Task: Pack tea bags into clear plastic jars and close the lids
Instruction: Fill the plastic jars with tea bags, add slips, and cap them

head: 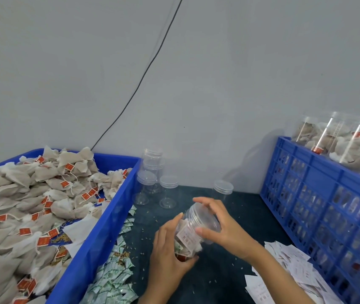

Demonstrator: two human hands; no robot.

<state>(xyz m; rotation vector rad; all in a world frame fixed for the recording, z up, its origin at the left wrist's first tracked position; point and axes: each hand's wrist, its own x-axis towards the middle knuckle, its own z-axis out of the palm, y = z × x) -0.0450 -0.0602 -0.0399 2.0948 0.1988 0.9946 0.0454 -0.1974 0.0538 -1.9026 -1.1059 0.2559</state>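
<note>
Between two blue bins, your left hand (170,244) grips a packed jar (193,232); your right hand (220,227) clasps its lid (203,216).

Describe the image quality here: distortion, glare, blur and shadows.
Head view: wide-angle lens bends the blue bin's edge and the wall cable; white glare streaks on the filled jars in the crate; the empty jars look faint; soft shadow on the wall beside the crate; even, flat light.
</note>
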